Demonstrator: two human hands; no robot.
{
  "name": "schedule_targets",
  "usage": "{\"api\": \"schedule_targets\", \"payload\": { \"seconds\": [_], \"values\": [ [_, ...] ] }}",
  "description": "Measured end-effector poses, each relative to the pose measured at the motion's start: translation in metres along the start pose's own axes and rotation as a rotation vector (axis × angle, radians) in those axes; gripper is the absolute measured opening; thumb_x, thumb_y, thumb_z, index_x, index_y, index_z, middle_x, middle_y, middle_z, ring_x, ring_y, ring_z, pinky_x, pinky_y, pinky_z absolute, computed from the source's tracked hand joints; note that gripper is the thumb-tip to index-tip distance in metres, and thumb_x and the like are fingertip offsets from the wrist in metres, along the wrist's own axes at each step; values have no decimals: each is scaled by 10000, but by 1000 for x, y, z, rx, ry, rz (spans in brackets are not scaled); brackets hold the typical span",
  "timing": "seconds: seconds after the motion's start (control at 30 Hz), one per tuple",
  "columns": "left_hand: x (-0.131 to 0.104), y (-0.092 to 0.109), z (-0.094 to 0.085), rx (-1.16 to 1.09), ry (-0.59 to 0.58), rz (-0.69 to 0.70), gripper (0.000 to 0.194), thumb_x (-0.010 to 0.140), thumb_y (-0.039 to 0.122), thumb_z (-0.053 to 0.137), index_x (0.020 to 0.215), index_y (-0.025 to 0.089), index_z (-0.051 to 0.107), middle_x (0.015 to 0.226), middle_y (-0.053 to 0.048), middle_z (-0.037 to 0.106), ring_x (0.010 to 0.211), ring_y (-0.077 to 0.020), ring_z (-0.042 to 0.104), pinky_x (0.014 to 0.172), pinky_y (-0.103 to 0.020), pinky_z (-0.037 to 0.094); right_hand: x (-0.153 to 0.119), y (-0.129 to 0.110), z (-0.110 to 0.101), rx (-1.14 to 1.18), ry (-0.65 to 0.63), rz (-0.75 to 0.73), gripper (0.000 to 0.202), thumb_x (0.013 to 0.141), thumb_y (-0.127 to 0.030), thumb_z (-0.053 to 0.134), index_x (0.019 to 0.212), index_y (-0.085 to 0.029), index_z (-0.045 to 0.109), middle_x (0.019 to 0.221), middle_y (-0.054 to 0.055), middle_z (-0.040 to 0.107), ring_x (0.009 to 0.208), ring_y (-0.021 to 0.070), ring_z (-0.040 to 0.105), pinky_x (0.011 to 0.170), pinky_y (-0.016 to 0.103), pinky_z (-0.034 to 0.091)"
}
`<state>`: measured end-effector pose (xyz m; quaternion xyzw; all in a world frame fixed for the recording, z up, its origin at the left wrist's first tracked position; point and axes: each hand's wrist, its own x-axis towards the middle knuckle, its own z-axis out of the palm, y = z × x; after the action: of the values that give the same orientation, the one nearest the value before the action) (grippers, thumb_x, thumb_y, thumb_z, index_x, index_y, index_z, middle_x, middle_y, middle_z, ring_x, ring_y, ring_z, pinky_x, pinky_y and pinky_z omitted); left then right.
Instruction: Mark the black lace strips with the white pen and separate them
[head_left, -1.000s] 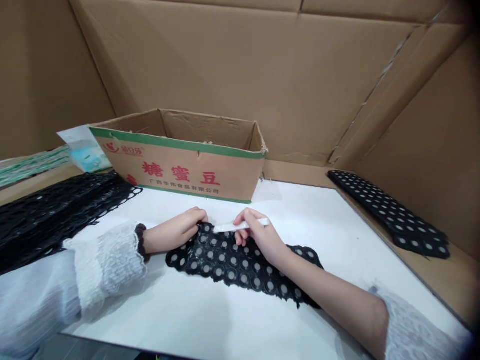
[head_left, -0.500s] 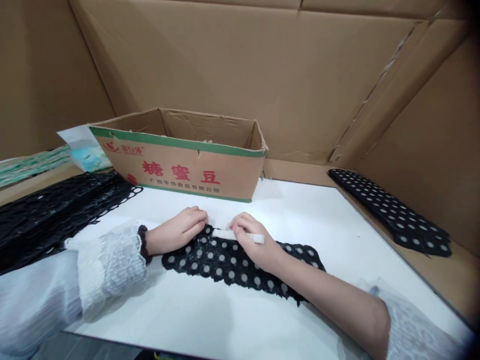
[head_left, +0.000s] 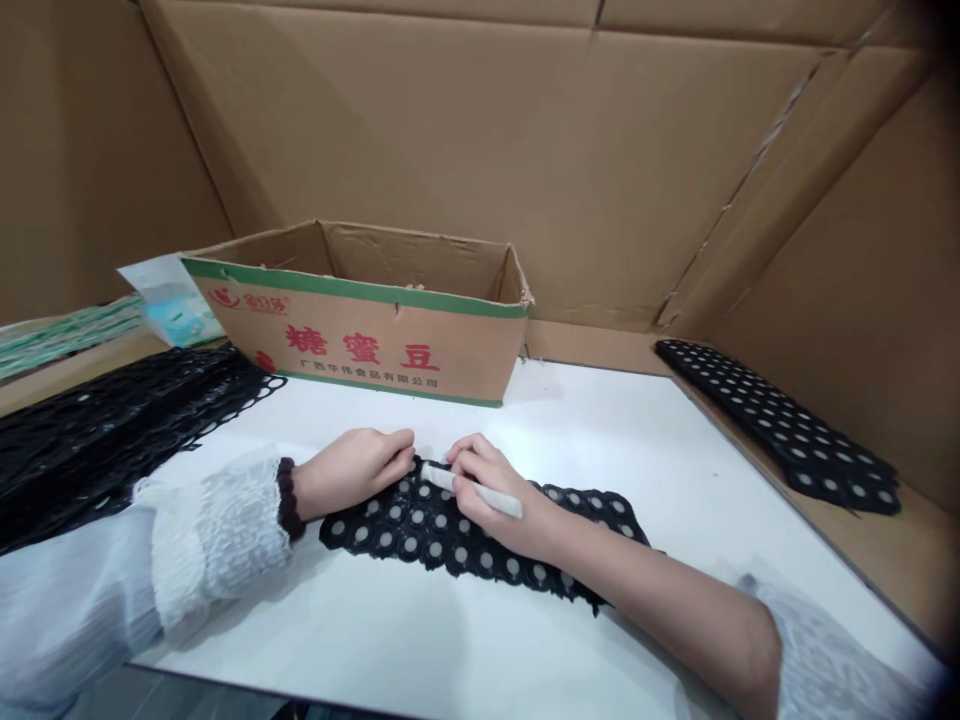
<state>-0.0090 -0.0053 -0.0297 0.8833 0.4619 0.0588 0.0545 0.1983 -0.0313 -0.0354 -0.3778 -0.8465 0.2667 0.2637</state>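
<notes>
A black sheet of rings with pale round spots [head_left: 435, 550] lies on the white board in front of me. My left hand [head_left: 364, 468] is closed at its far left edge, thumb and fingers pinching that edge. My right hand [head_left: 491, 495] is wrapped round a white pen-like tool [head_left: 495, 500] and rests over the middle of the sheet. The tool's left end points at the sheet's far edge, close to my left fingers. My right wrist and forearm cover part of the sheet's right side.
A cardboard box [head_left: 367, 345] with red characters stands behind my hands. A pile of black ring sheets [head_left: 97, 430] lies left; a spotted black stack [head_left: 780, 425] lies right. Green-white strips [head_left: 67, 335] and a plastic packet [head_left: 176, 305] are far left. Cardboard walls [head_left: 480, 150] surround the board [head_left: 315, 640].
My right hand has shifted slightly left, and the tool now slants more, its right end lower. The left hand stays at the sheet's edge.
</notes>
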Motion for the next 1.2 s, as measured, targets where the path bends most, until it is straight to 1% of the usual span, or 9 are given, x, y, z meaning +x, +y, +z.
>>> {"api": "schedule_targets", "payload": {
  "seconds": [0.23,0.37,0.47,0.57,0.63,0.73,0.83,0.97,1.2],
  "values": [
    [-5,15,-8,-151,-14,0,204,878,292,268,709,199,335,537,39,408,487,-126,422,498,-224,263,-3,-13,13,-354,56,-37,124,813,-193,379,880,-165,480,980,97,448,887,199,450,779,362,402],
    [-8,22,-9,-198,2,-21,198,882,304,256,720,204,310,539,45,385,484,-125,392,503,-228,264,-1,-11,16,-385,124,-33,142,830,-209,371,911,-166,480,1042,115,440,909,204,445,771,356,395],
    [-11,23,-9,-219,21,-13,195,885,301,249,727,204,311,544,49,380,490,-119,390,511,-224,267,0,-8,11,-368,115,-29,155,862,-244,337,877,-179,477,978,90,476,871,190,446,765,352,378],
    [-10,16,-10,-192,30,0,196,878,298,269,717,201,328,537,52,380,487,-111,387,510,-219,263,1,-5,5,-269,74,-42,171,868,-262,338,786,-186,467,822,45,492,794,169,446,734,328,366],
    [-7,5,-13,-150,83,-4,199,868,300,292,708,197,349,542,49,393,496,-108,390,521,-216,267,2,-3,3,-95,56,-29,212,872,-269,335,724,-187,463,768,22,481,760,147,455,720,298,366],
    [-1,-14,-16,-133,175,-16,217,860,319,315,698,189,378,564,44,421,521,-100,403,547,-206,287,5,-2,1,204,82,80,296,873,-267,322,640,-177,479,753,5,478,736,119,478,719,263,365],
    [2,-26,-16,-169,151,13,238,859,333,322,691,182,398,562,48,425,522,-91,407,547,-194,296,7,-1,0,360,111,140,344,855,-226,334,555,-164,491,761,6,489,765,117,490,765,251,347],
    [3,-28,-16,-200,163,49,255,860,334,328,689,171,425,582,46,442,539,-84,413,559,-189,304,6,-2,-1,414,109,140,365,852,-220,341,541,-163,522,799,7,504,827,126,494,811,248,320],
    [0,-21,-20,-305,122,45,335,865,374,327,677,150,492,580,38,447,554,-86,402,556,-190,306,5,-6,-1,374,103,158,373,872,-308,349,598,-170,563,806,6,480,784,122,490,782,256,336]
  ]
}}
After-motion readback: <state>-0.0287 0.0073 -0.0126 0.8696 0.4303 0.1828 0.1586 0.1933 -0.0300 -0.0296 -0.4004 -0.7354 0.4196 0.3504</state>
